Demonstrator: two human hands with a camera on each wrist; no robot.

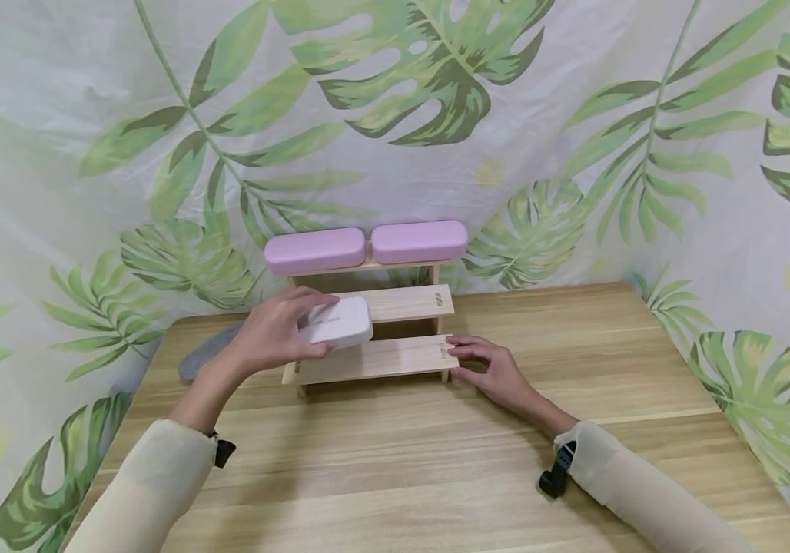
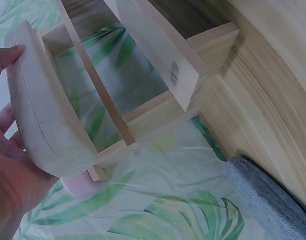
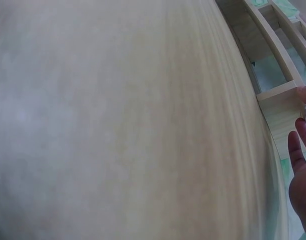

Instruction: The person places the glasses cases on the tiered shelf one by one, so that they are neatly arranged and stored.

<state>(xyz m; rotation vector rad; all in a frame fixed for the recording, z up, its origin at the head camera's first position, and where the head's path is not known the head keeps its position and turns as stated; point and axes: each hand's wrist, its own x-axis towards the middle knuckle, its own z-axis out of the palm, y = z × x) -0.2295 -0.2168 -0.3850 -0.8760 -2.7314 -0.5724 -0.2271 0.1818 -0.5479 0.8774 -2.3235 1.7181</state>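
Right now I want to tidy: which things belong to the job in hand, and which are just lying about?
Likely the job:
- white case, in the left fingers
- wooden stand, right fingers at its end
- pink cases on top

Likely lying about:
- grey object, untouched

Head cam looks forward-down over the wood-grain counter (image 1: 367,476). Wrist cams sit closer, rolled; all three share the pale, stepped wooden rack (image 1: 384,358), right wrist only at frame edge.
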